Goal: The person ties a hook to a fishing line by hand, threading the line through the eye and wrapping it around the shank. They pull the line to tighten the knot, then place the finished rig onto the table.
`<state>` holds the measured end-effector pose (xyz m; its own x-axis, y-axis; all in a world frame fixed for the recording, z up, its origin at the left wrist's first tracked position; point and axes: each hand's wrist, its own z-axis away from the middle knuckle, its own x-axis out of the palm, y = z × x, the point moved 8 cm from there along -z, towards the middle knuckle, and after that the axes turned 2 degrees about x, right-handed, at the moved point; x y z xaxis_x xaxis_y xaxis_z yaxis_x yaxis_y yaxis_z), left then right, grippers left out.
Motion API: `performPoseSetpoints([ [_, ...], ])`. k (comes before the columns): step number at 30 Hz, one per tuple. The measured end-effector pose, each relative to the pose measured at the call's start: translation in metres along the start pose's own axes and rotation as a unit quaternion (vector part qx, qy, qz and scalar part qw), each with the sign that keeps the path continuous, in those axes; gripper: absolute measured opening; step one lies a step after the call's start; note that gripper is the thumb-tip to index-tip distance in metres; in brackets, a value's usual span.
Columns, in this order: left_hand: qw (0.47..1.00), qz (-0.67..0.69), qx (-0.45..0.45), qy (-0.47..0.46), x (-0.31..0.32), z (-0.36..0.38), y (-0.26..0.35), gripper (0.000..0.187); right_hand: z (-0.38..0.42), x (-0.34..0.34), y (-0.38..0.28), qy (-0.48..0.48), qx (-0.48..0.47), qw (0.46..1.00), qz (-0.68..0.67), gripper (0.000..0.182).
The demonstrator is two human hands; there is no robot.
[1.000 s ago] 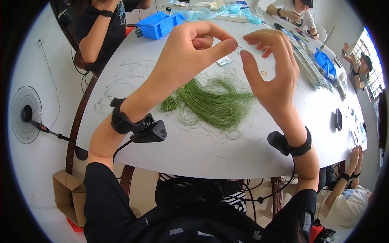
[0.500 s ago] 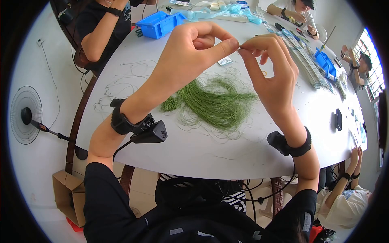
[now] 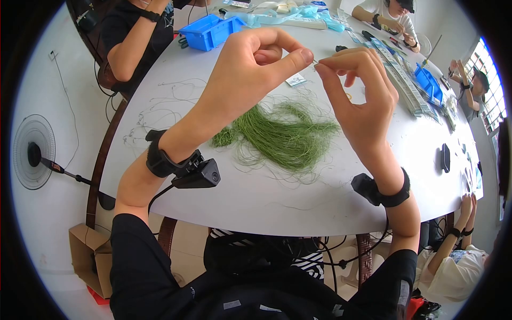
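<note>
My left hand (image 3: 250, 69) is raised above the white round table (image 3: 256, 202), thumb and forefinger pinched on a tiny metal hook (image 3: 314, 62). My right hand (image 3: 357, 96) faces it, its thumb and forefinger pinched at the same spot on the hook or a thin line; which one I cannot tell. Below both hands lies a loose bundle of green thread (image 3: 282, 133). Thin finished lines (image 3: 160, 106) lie spread on the table to the left.
A blue bin (image 3: 208, 32) stands at the far left, another blue bin (image 3: 428, 80) at the right. A small ring (image 3: 348, 96) and a packet (image 3: 295, 80) lie behind my hands. Other people sit around the table. A fan (image 3: 33, 152) stands on the floor.
My right thumb and forefinger, apart a second ago, have closed at the fingertips of my left hand. The left hand has hardly moved.
</note>
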<state>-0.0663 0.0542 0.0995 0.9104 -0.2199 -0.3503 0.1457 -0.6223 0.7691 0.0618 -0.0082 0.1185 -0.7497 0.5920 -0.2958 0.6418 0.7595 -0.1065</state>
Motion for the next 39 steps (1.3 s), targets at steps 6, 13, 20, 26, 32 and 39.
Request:
performPoseSetpoints([
  [6, 1.0, 0.001, 0.009, -0.011, 0.003, -0.001, -0.005, 0.022, -0.001, 0.001, -0.001, -0.002, -0.007, 1.0, -0.003, 0.014],
  [13, 0.999, 0.018, 0.029, -0.039, 0.007, -0.002, -0.002, 0.024, -0.001, -0.002, 0.0, 0.006, -0.008, 1.0, -0.019, 0.016],
  [20, 0.995, 0.057, 0.068, -0.034, 0.007, -0.006, 0.006, 0.026, -0.001, -0.001, 0.0, 0.009, -0.017, 1.0, -0.013, 0.015],
  [26, 0.996, 0.035, 0.067, -0.046, 0.009, -0.003, 0.002, 0.021, -0.001, 0.0, 0.0, 0.007, -0.018, 1.0, -0.007, 0.015],
  [32, 0.999, 0.022, 0.026, -0.025, 0.005, -0.003, -0.004, 0.022, 0.0, 0.0, -0.001, 0.007, -0.019, 1.0, -0.007, 0.017],
  [39, 1.0, 0.016, 0.026, -0.008, 0.003, -0.003, -0.002, 0.021, 0.014, 0.017, 0.038, -0.046, 0.249, 0.943, -0.217, 0.017],
])
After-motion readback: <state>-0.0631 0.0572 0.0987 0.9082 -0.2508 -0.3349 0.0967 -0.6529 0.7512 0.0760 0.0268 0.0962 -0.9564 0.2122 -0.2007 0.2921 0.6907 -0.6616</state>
